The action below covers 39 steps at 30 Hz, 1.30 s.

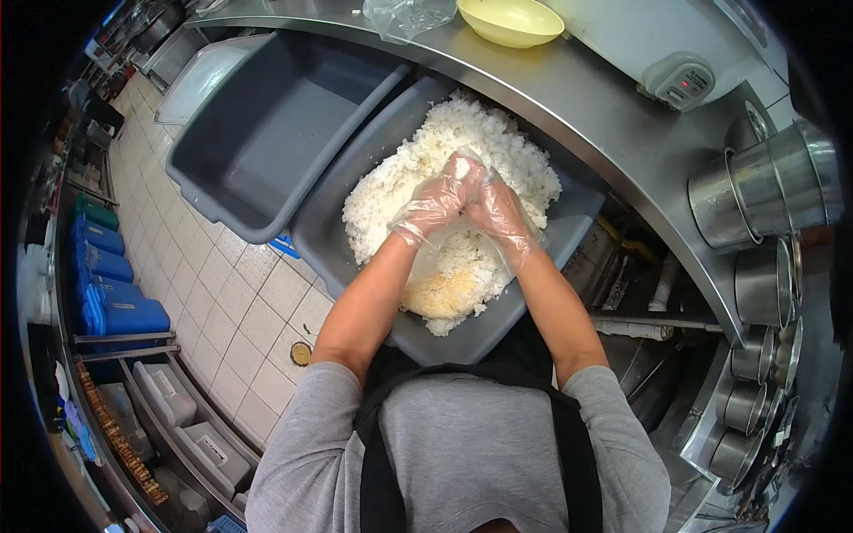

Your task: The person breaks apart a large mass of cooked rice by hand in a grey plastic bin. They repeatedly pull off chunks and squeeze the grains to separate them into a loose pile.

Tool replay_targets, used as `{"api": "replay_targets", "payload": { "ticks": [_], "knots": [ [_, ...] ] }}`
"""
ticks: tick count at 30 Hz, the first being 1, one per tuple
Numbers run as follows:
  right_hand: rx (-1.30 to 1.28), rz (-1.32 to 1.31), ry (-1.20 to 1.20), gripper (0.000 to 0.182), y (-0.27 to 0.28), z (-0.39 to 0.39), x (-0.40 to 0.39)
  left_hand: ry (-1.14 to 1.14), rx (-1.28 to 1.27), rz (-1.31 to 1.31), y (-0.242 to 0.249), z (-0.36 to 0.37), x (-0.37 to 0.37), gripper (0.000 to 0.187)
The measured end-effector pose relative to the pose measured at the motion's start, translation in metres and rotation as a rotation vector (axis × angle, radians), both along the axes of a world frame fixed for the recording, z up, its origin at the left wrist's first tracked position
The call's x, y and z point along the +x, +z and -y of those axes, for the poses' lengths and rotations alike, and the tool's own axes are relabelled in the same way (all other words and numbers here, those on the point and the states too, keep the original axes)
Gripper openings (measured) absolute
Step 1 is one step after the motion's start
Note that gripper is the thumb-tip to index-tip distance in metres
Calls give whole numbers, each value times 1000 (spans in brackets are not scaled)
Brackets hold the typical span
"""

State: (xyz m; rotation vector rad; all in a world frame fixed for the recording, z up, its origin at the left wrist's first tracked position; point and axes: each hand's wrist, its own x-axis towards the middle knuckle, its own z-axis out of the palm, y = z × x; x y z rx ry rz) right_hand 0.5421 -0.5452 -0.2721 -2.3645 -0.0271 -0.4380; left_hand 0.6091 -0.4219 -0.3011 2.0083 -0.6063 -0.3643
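Observation:
Both my hands wear clear plastic gloves and meet over a grey tub (317, 233) heaped with white rice (373, 200). My left hand (442, 197) and my right hand (499, 209) press together at the fingers, with a bit of white rice showing between them near the fingertips. My fingers are curled round it, partly hidden by the wrinkled plastic. Closer to my body, below the hands, part of the rice has a yellowish-brown tint (444, 291).
An empty grey tub (267, 115) stands to the left. Beyond is a steel counter (586, 115) with a yellow bowl (511, 22) and a plastic bag (407, 16). Steel pots (721, 197) are at the right. Blue bins (129, 315) line the far left.

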Motion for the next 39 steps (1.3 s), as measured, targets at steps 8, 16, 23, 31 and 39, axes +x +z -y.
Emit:
{"api": "replay_targets", "payload": {
  "ticks": [8,16,23,31,39],
  "knots": [
    [245,-185,-80,22,-2,9,2,-74,-197,-325,4,2,-4,57],
    [731,-7,-6,58,-51,36,29,228,-530,-615,-33,7,15,87],
    [-85,-437,230,74,-9,10,9,303,-863,-896,10,3,-5,82],
    [190,-237,71,50,-27,9,12,212,-499,-527,-15,17,-4,44],
    [-86,-72,-56,30,1,46,22,57,-239,-353,5,18,27,49]
  ]
}}
